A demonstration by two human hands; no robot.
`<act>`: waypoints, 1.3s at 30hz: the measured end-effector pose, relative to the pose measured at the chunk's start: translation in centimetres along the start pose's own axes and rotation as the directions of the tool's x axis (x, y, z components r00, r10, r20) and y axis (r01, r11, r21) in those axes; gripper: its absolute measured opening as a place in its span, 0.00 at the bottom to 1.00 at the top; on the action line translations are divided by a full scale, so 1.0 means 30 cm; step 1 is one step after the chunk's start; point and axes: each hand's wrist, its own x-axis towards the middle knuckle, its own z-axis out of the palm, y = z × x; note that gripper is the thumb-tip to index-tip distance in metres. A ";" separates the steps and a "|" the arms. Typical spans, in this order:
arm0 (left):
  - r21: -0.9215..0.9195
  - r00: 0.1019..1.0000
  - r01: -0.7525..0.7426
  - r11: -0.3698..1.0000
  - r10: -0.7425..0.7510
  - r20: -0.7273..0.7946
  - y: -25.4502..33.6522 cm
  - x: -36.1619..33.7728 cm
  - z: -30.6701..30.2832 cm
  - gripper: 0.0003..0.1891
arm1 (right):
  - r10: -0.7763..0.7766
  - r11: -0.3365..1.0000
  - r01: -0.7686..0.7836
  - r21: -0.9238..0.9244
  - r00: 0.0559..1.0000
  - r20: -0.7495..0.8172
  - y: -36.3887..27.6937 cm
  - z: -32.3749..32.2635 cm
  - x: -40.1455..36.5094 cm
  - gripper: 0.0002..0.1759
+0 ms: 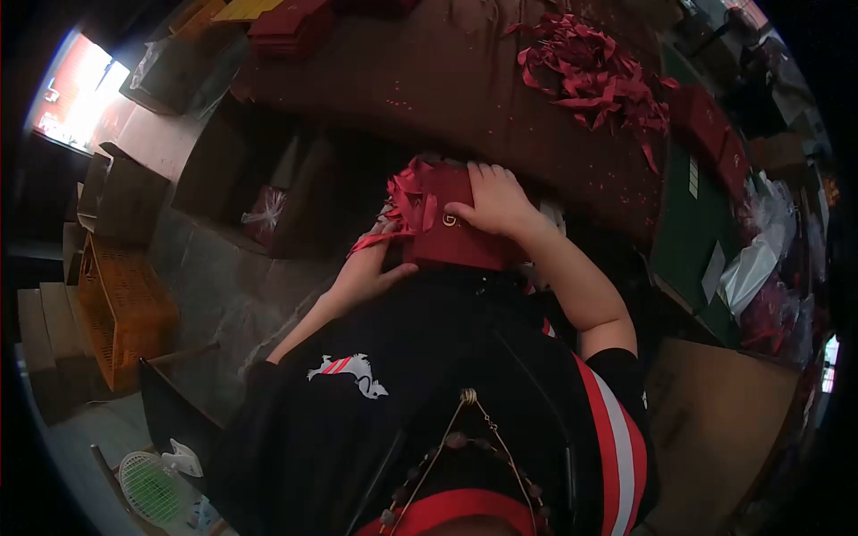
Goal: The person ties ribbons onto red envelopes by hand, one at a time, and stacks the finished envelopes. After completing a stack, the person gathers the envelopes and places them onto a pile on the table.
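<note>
A red paper gift bag [463, 241] with a gold G-shaped emblem lies at my lap, apparently on top of a stack. Red ribbons [411, 198] bunch along its left edge. Over its upper right part lies my right hand [500, 204], fingers reaching to the far edge and thumb pressed on the face beside the emblem, gripping it. My left hand [377, 263] holds the lower left side, with its thumb at the near edge. Its fingertips are partly hidden among the ribbons.
A brown-covered table [402, 80] stands ahead, bearing a heap of red ribbons [599, 76] and stacked red bags [288, 29]. An open cardboard box [223, 179] and an orange crate [125, 308] are at left. More red bags [706, 129] and plastic wrapping [760, 241] are at right.
</note>
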 end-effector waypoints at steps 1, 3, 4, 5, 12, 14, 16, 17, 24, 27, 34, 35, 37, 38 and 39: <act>-0.012 1.000 0.003 1.000 -0.003 0.002 -0.006 -0.002 0.001 0.45 | 0.000 1.000 0.000 0.001 1.000 0.000 -0.004 -0.009 0.006 0.52; -0.046 1.000 -0.011 0.999 0.011 0.001 -0.006 -0.003 -0.004 0.45 | 0.013 1.000 -0.016 0.023 0.994 0.112 -0.011 -0.040 0.022 0.55; -0.083 1.000 -0.025 0.996 0.025 -0.001 0.000 -0.002 -0.006 0.45 | 0.013 1.000 -0.015 0.022 0.994 0.110 -0.014 -0.055 0.027 0.55; -0.083 1.000 -0.027 0.996 0.026 -0.005 0.005 -0.002 -0.012 0.45 | 0.014 1.000 -0.016 0.010 0.987 0.158 -0.020 -0.068 0.033 0.55; -0.158 0.998 -0.058 0.986 0.058 -0.010 0.021 -0.005 -0.027 0.43 | -0.116 0.988 0.105 0.112 0.988 0.100 0.016 -0.026 0.048 0.49; -0.153 0.998 -0.055 0.987 0.054 -0.012 0.022 -0.001 -0.031 0.43 | -0.110 0.989 0.091 0.115 0.979 0.172 0.024 -0.061 0.061 0.50; -0.140 0.999 -0.036 0.990 0.038 0.006 0.025 0.001 -0.033 0.44 | -0.109 0.989 0.081 0.122 0.963 0.245 0.012 -0.093 0.068 0.51; -0.139 0.999 -0.036 0.990 0.037 0.004 0.029 0.000 -0.035 0.44 | -0.049 0.992 0.011 0.122 0.950 0.307 0.005 -0.098 0.069 0.54; -0.114 0.998 -0.061 0.992 0.058 -0.030 0.005 -0.009 -0.001 0.45 | 0.037 0.997 -0.059 0.052 0.935 0.354 0.012 -0.056 0.075 0.64; -0.118 0.996 -0.083 0.990 0.079 -0.040 -0.049 0.001 0.030 0.46 | 0.034 0.976 -0.115 0.184 0.918 0.395 0.033 -0.080 0.080 0.65; -0.145 0.993 -0.104 0.984 0.095 -0.073 -0.036 0.002 0.020 0.45 | 0.031 0.994 -0.076 0.084 0.897 0.441 -0.006 -0.176 0.088 0.63; -0.167 0.996 -0.083 0.982 0.075 -0.056 -0.008 -0.001 0.002 0.43 | 0.018 0.996 -0.062 0.072 0.868 0.496 -0.013 -0.190 0.089 0.63; -0.228 0.992 -0.126 0.965 0.116 -0.058 0.023 -0.003 -0.025 0.42 | 0.008 0.997 -0.041 0.067 0.901 0.434 -0.019 -0.184 0.078 0.61; -0.290 0.986 -0.169 0.942 0.157 -0.064 0.029 -0.001 -0.032 0.40 | -0.004 0.998 -0.019 0.059 0.928 0.372 -0.020 -0.185 0.076 0.60; -0.290 0.985 -0.172 0.941 0.158 -0.070 0.030 0.000 -0.030 0.40 | -0.005 0.998 -0.016 0.054 0.929 0.370 -0.019 -0.199 0.076 0.60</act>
